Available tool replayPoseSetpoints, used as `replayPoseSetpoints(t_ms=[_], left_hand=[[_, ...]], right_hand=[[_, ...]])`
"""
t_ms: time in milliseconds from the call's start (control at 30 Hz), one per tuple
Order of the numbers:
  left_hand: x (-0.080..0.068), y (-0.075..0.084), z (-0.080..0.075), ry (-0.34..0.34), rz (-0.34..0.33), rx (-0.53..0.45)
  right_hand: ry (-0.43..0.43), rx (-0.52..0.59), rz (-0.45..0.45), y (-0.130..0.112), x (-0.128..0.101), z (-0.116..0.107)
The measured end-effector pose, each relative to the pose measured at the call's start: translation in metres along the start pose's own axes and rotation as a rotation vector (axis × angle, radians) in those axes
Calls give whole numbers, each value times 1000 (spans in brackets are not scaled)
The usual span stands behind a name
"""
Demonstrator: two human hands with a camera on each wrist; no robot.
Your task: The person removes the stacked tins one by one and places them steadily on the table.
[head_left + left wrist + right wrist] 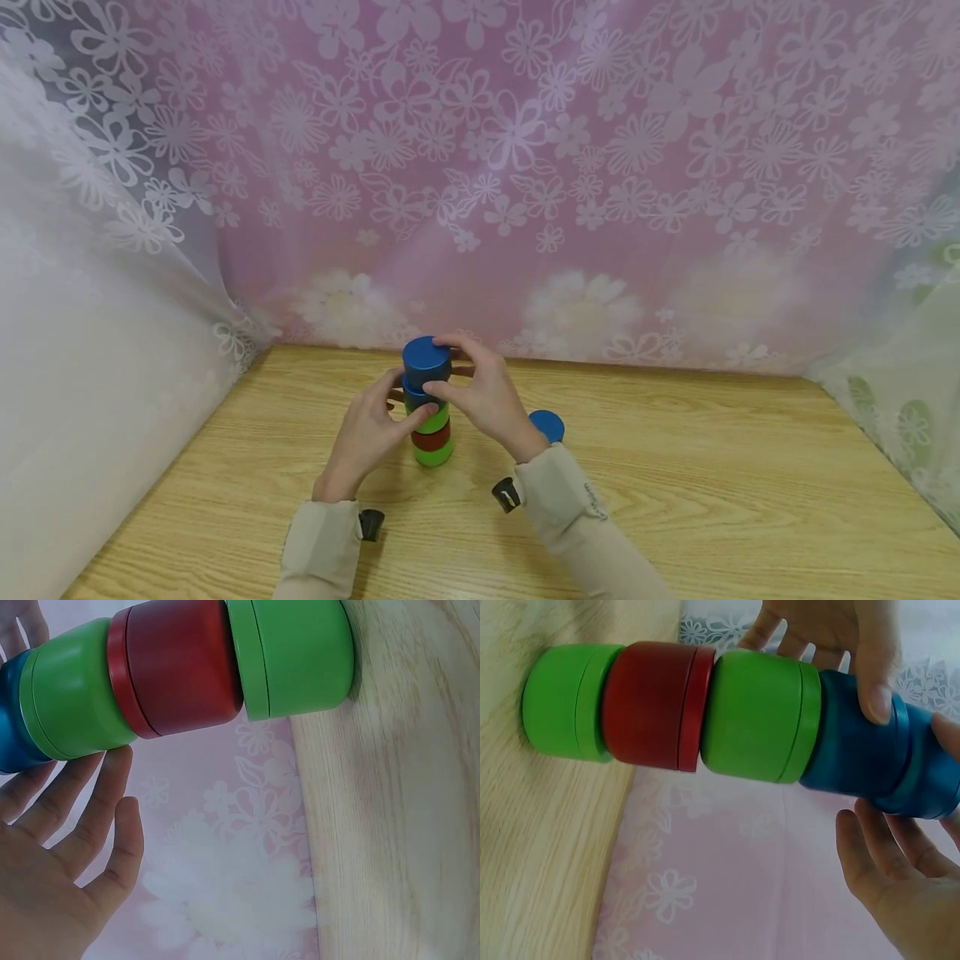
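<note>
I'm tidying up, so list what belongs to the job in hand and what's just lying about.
In the job, apparently:
top blue canister, held by the right hand
second blue canister, held by the left hand
upper green canister
red canister
lower green canister

Just lying about:
lone blue canister, standing apart; possibly wanted too

The bottom cylindrical canister (432, 456) is bright green, the second canister (645, 705) deep red with a brighter red lid (696, 709), the third canister (757, 716) bright green, the fourth canister (847, 750) and top canister (427, 358) blue, like the separate cylindrical canister (547, 425). The wooden table (712, 483) shows yellowish-tan grain; white flowers pattern the pink hanging sheet (480, 275); the cloth sleeves (321, 537) are beige.
</note>
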State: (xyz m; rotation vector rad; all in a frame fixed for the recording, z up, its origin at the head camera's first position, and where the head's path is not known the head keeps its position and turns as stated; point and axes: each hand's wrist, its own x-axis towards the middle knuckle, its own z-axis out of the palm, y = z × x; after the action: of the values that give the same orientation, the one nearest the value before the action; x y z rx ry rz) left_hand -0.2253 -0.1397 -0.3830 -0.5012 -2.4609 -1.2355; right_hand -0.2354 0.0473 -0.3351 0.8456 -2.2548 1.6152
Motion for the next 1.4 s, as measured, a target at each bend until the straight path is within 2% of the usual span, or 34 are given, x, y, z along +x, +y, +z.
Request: replayPoseSetpoints(t_ms=[533,767,1400], left_hand=[[-1,0,-1,-2,-36,21],[-1,1,-1,-2,-37,10],[-1,1,1,-6,-55,30]], right_hand=[[41,-26,40,3,-6,-19],[45,-30,-2,6,-10,-30],[78,-55,17,17,-24,-50]])
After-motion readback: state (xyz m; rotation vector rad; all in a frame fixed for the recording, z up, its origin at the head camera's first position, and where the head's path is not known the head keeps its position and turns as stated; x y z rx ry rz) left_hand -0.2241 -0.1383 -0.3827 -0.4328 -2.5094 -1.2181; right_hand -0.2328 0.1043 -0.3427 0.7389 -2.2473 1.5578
